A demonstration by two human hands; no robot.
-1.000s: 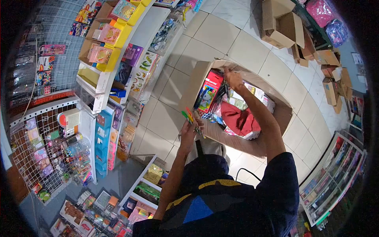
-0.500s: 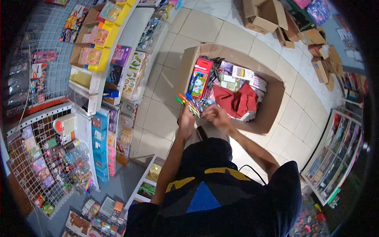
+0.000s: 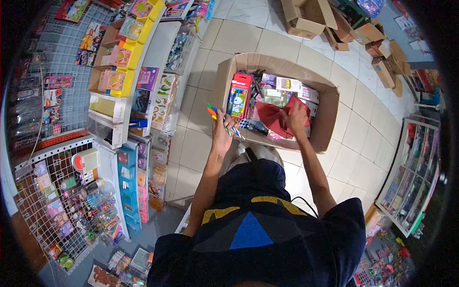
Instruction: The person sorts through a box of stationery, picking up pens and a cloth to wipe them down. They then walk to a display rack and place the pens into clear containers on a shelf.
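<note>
Several slim pens with coloured ends and striped barrels (image 3: 231, 128) are bunched in my left hand (image 3: 221, 133), closed around them beside the left wall of a cardboard box (image 3: 330, 117). My right hand (image 3: 297, 118) is inside the box, its curled fingers on a crumpled red cloth (image 3: 270, 118); part of the cloth is hidden under the hand. Left of the cloth lies a red pack with a cartoon picture (image 3: 239, 98). Small white and pale boxes (image 3: 289, 85) sit along the far side, with dark slender items (image 3: 256, 79) between them and the pack.
Shelves with yellow bins (image 3: 125, 83) and hanging packets stand on the left, above a wire rack (image 3: 45, 191). Open cardboard boxes (image 3: 306, 19) are on the floor at the upper right. A display case (image 3: 406, 177) stands at the right over the tiled floor.
My right hand has left the pens and moved right onto the red cloth in the box. My left hand, still holding the pens, has shifted slightly left.
</note>
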